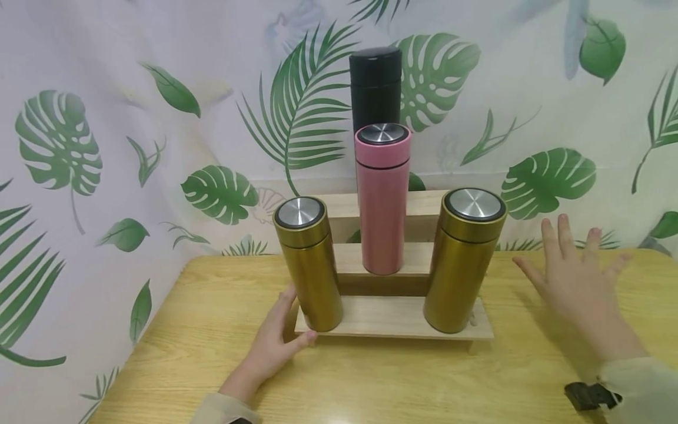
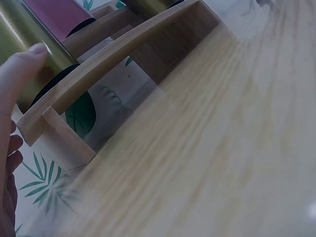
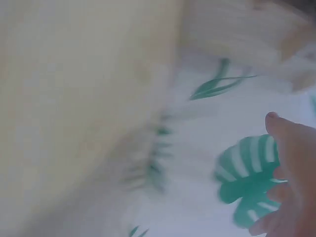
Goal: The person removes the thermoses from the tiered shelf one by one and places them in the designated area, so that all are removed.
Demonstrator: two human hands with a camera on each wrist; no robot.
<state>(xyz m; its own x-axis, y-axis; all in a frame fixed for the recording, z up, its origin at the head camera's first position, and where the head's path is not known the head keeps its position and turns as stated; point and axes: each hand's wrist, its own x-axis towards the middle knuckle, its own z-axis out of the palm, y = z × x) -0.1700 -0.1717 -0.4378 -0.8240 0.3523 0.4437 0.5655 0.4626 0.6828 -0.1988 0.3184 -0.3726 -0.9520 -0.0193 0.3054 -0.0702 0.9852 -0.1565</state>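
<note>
A three-tier wooden step rack (image 1: 381, 315) stands on the table with several vacuum flasks upright on it. Gold flasks stand at the left (image 1: 313, 277) and right (image 1: 463, 271) of the lowest step. Behind them are a pink flask (image 1: 382, 218) on the middle step and a black flask (image 1: 376, 94) on the top one. My left hand (image 1: 272, 335) lies at the rack's left front corner, thumb extended in front and fingers along the side; contact is unclear. To the right of the rack, my right hand (image 1: 580, 288) is spread above the table, holding nothing.
The light wooden table (image 1: 392, 383) reaches back to a white leaf-printed cloth (image 1: 212, 135) behind and at the left. A dark strap (image 1: 590, 396) is at the right sleeve. In the right wrist view the table (image 3: 84, 74) is blurred.
</note>
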